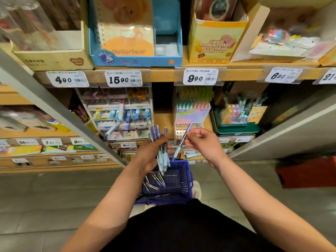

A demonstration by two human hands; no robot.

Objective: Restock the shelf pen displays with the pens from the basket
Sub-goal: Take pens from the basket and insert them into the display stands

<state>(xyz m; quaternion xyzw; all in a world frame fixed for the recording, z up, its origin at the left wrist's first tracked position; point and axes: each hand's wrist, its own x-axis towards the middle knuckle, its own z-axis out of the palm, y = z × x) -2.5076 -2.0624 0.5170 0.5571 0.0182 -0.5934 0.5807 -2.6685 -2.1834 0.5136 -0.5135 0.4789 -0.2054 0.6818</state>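
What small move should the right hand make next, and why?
Probably carry the single pen up to the holed display behind it and drop it into a hole: the right hand pinches it just in front, and the left hand holds the remaining bundle.

On the upper tan shelf (163,75), a blue cardboard display box (135,60) holds an orange-and-cream Butterbear spiral notebook (127,39). Just right of it stands a yellow cardboard box (214,42) printed "YOUR BUTTERY BEST FRIEND". To the left sits a beige cardboard box (54,59). White paper price labels (67,79) along the shelf's front edge read 4.90, 15.90, 9.90 and 6.80. A red blurred object (307,171) sits at the far right, by the grey tiled floor (54,197).
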